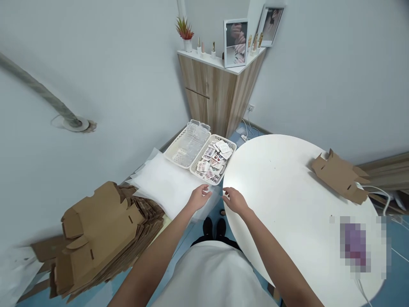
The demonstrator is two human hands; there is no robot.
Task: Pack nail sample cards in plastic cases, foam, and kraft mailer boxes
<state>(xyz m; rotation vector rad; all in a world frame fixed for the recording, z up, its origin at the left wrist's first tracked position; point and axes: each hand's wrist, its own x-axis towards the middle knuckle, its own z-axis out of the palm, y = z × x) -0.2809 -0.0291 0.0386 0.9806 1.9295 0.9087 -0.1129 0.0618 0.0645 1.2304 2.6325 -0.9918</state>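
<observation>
My left hand (198, 197) hovers over the near edge of a stack of white sheets (162, 183), fingers loosely curled and apart, holding nothing I can see. My right hand (234, 199) reaches toward it at the left rim of the round white table (287, 192), fingers slightly bent, with nothing visible in them. Just beyond both hands stands a white basket of small packets (213, 161), and beside it a white basket with clear plastic trays (188, 145).
A pile of flat brown cardboard boxes (102, 230) lies at the left. One unfolded cardboard box (340, 175) rests on the table's far right. A wooden corner cabinet (217, 94) with frames and a plant stands behind. A blurred patch covers something at the table's right.
</observation>
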